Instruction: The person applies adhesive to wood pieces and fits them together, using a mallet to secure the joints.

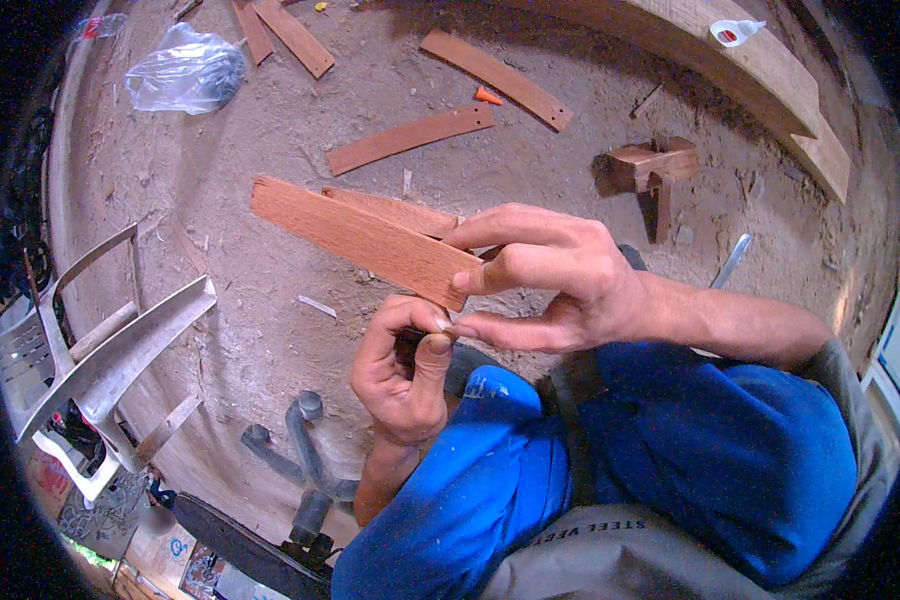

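My right hand grips the near end of a reddish-brown wooden slat, which slants up to the far left above the ground. Behind that slat lies another brown wooden piece, partly hidden by it and by my fingers; whether I hold it too I cannot tell. My left hand is closed in a pinch just below the slat's near end. Its thumb and forefinger meet the right hand's lowest fingertip; anything between them is too small to make out.
Loose slats with small holes lie ahead on the dusty ground, beside an orange cone-shaped cap. A plastic bag sits far left. A small white bottle rests on a thick beam. Wooden blocks stand right; metal tools left.
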`<state>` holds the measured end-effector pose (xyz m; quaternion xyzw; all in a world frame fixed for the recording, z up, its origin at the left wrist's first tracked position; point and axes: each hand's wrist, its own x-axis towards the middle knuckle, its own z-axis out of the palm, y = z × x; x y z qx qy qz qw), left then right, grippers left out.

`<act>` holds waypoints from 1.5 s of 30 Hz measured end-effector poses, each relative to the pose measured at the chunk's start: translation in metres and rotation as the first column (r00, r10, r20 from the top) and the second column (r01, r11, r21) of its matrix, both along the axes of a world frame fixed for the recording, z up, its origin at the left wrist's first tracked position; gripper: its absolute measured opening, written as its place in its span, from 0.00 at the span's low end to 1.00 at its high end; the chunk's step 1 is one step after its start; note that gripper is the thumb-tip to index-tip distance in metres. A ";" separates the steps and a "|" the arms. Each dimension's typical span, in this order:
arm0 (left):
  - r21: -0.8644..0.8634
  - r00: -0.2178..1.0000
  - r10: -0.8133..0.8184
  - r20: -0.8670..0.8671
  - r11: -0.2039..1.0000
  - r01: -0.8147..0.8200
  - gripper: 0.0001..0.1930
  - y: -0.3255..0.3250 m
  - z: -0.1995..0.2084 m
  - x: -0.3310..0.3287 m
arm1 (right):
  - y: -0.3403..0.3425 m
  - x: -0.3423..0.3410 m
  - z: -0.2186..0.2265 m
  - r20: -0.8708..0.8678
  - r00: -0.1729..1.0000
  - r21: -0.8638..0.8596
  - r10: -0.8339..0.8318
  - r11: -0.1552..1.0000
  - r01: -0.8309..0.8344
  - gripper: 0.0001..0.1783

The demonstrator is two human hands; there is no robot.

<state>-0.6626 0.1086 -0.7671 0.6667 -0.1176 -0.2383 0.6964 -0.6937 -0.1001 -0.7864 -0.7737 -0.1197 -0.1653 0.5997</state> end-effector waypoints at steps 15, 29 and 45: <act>0.007 0.999 0.046 -0.028 0.999 -0.046 0.11 -0.002 -0.003 -0.003 | -0.004 0.001 0.003 -0.067 0.998 0.009 0.020 1.000 -0.020 0.16; -0.035 0.995 0.080 -0.053 0.996 -0.082 0.12 -0.001 -0.010 -0.007 | -0.005 0.002 0.005 -0.137 0.991 0.053 0.009 0.999 -0.002 0.13; -0.137 0.968 0.119 -0.222 0.979 -0.152 0.12 0.002 -0.012 -0.010 | -0.004 0.000 0.003 -0.128 0.991 0.108 0.045 0.994 -0.031 0.12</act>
